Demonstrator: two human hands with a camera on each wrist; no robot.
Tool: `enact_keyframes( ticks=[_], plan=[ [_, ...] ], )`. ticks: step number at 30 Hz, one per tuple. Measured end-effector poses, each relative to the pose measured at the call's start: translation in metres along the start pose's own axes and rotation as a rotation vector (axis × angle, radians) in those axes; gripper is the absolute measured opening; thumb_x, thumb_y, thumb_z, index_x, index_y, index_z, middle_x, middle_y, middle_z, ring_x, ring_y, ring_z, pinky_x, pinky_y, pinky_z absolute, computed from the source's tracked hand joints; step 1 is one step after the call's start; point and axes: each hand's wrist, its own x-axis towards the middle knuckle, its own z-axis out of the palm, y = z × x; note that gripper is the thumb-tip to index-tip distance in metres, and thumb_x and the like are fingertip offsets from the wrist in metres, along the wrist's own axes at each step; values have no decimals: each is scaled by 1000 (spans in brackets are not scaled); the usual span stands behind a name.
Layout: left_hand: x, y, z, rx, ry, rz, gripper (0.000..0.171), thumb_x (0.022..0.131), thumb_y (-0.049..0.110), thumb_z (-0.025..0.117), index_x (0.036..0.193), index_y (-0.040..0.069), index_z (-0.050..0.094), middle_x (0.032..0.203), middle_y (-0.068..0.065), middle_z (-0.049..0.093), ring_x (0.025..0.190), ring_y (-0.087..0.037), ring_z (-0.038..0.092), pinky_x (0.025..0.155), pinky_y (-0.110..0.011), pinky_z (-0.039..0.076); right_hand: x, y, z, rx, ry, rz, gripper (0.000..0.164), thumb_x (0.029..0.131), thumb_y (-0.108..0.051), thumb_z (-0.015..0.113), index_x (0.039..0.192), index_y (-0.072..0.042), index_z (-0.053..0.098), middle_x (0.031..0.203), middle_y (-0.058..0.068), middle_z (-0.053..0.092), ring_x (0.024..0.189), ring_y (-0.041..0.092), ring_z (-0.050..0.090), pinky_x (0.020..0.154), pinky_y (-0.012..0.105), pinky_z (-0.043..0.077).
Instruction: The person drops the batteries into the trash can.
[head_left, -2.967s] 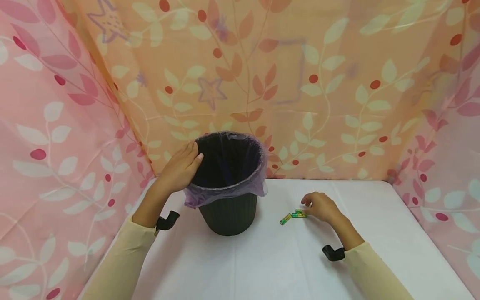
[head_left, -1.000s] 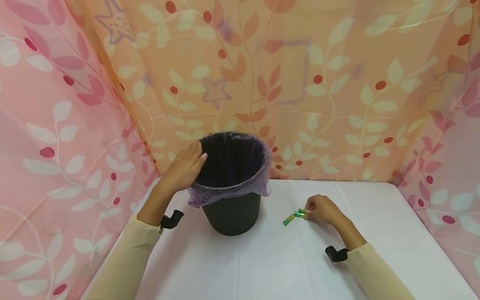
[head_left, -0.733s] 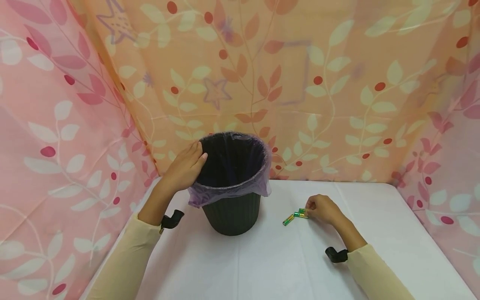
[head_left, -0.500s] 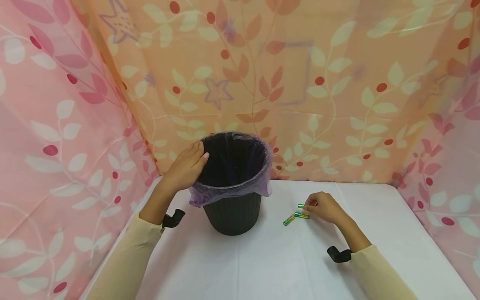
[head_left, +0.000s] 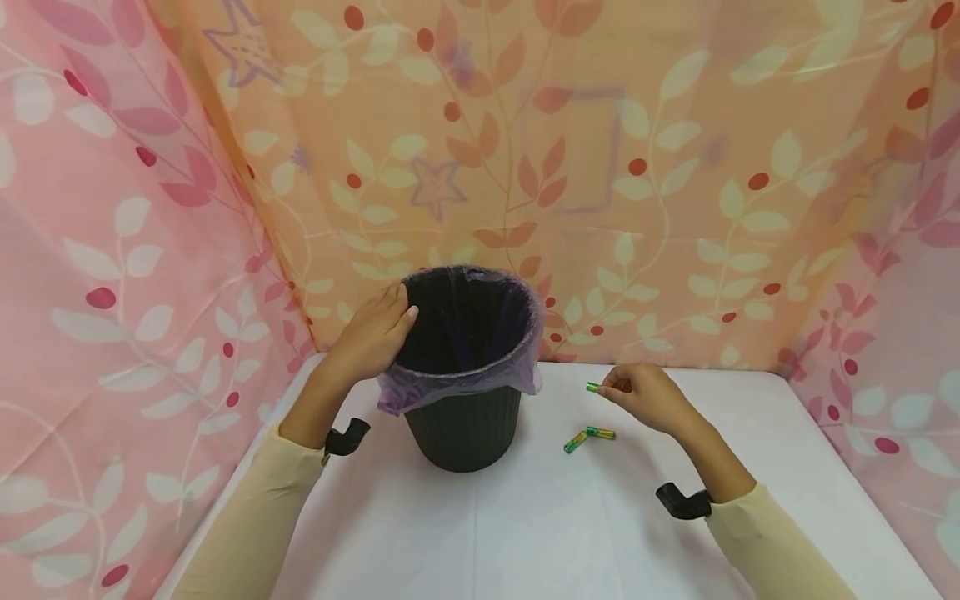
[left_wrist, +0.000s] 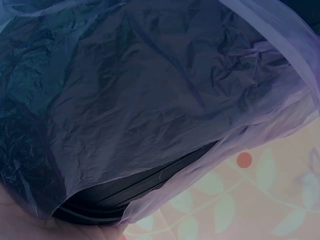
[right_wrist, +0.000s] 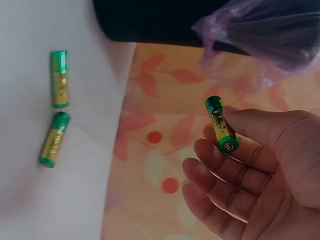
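Note:
My right hand [head_left: 647, 397] pinches a green and gold AA-type battery [right_wrist: 220, 125] between thumb and fingertips, raised above the table; the other fingers are loosely bent. Two more such batteries lie on the white tabletop, one slanted battery [head_left: 575, 442] close by the end of the other battery [head_left: 601, 432]. My left hand [head_left: 371, 335] rests on the left rim of a dark waste bin [head_left: 467, 433], fingers fairly straight, thumb tip at the opening. A purple bin liner [head_left: 457, 383] is folded over the rim; the left wrist view shows it over the bin's side.
The bin stands left of the batteries, towards the back of the white-covered table [head_left: 540, 533]. An orange leaf-patterned cloth [head_left: 570, 167] hangs behind, with pink patterned cloth [head_left: 112, 350] along the sides. A black wrist camera [head_left: 684, 502] sits on the right wrist.
From beside the other two batteries, the right hand has taken one battery and lifted it up and towards the back. The left hand stays on the bin's rim.

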Motion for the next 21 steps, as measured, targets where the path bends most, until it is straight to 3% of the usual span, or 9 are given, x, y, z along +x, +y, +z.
enact_keyframes(
  ticks=[9,14,18,21],
  plan=[
    [0,0,3,-8,3,5,63,112,34,25,156,-11,19,165,-25,11,155,-37,4,125,-50,3,-3,-40,-27,-41,18,-65,11,96,-20,72,86,-16,75,74,-9,65,76,15,58,67,33,49],
    [0,0,3,-14,-3,10,63,112,34,25,156,-11,18,165,-26,11,155,-37,4,125,-50,3,-4,-57,-41,10,15,-91,15,97,-17,71,82,-16,74,74,-6,65,77,17,61,66,34,50],
    [1,-1,3,-19,-4,-1,63,112,34,25,156,-12,18,166,-26,10,155,-37,4,125,-51,3,-1,-65,-43,68,-5,-107,15,96,-13,71,82,-12,73,72,-4,65,70,17,61,60,32,50],
    [2,-1,2,-20,3,0,64,112,35,24,156,-11,18,166,-25,10,155,-36,4,125,-51,3,1,-63,-36,48,-34,-106,12,96,-13,71,85,-11,74,71,-6,64,66,13,58,59,30,50]
  ],
)
